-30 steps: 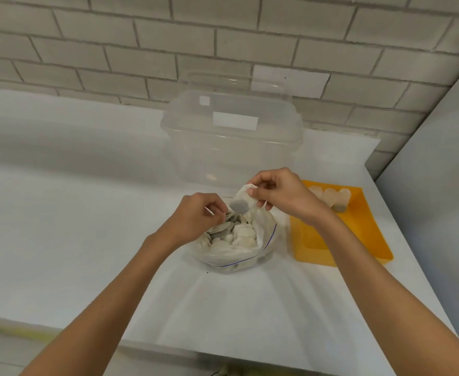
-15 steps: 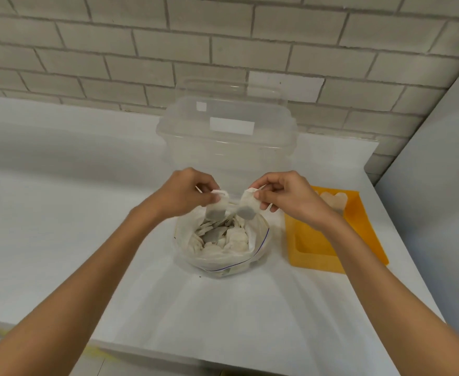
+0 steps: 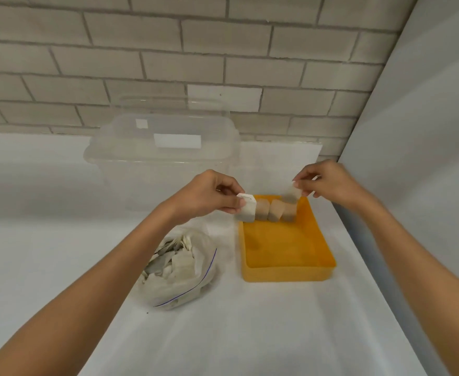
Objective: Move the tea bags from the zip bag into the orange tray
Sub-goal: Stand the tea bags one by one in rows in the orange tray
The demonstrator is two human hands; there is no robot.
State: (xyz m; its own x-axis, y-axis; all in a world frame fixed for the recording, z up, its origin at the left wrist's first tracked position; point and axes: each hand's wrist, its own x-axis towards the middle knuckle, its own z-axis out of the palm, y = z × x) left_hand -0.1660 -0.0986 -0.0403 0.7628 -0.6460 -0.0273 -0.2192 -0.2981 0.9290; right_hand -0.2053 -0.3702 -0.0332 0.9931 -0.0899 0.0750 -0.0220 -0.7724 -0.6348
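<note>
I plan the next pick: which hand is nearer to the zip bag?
Left. The left hand is beyond the zip bag, at the far left corner of the orange tray; the right hand is over its far right corner.

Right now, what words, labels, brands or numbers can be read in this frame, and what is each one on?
No text can be read.
Large white label on the clear container: looks blank.
Small white sticker above it: looks blank.
White patch on the brick wall: blank.
Tea bag tag pinched by the left hand: faint specks, too small to read.
</note>
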